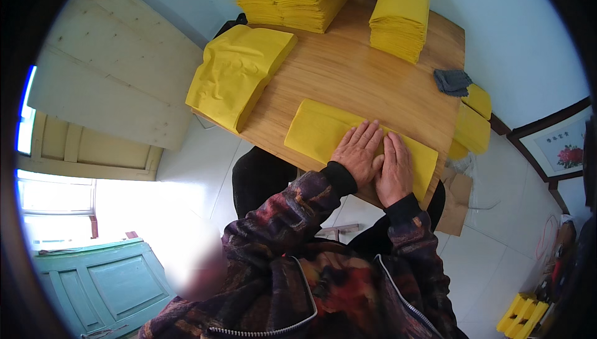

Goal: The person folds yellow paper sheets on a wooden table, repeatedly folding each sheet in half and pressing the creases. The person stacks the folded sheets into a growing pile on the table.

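Observation:
A folded yellow sheet (317, 131), long and narrow, lies along the near edge of the wooden table. Both of my hands rest flat on it, side by side and touching. My left hand (359, 154) has its fingers stretched out toward the far side of the sheet. Close against it, my right hand (395, 171) is also laid flat, its fingers straight. Neither hand grips anything. Whether the sheet is paper or cloth I cannot tell.
The wooden table (348, 68) carries a creased yellow pile (239, 68) at left, tall yellow stacks (286, 9) at the back, another folded stack (401, 13) at back right, and a dark grey cloth (452, 82) on the right edge. A cardboard piece (456, 202) is on the floor.

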The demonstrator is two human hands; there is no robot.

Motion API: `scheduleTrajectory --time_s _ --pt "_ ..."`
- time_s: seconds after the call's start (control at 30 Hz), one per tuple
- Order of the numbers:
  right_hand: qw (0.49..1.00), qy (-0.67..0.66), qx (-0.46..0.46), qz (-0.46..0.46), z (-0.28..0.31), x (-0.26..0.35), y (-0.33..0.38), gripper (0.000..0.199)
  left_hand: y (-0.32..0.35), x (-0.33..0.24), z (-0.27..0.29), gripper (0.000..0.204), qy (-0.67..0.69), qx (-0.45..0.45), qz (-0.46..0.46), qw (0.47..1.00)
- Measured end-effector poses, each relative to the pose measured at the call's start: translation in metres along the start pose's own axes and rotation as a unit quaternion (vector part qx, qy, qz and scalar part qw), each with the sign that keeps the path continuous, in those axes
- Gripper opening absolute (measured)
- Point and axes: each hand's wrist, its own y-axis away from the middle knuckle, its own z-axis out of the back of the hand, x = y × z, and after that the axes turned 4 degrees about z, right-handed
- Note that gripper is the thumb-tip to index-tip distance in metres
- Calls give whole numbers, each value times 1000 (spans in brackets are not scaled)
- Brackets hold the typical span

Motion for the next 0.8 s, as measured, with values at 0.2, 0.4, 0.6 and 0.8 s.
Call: scheduleTrajectory --time_s 0.2,0.4,0.6,0.8 --pt "1000 3 21 12 3 0 1 62 3 28 20 70 -85 -12 49 995" --pt "999 13 29 9 5 2 3 64 3 67 42 71 -119 -21 114 986" --pt "1000 1 15 8 5 -1 2 64 6 84 46 70 -118 -36 121 985" --pt "1000 2 8 28 8 30 2 63 6 85 43 69 -138 -42 125 982"
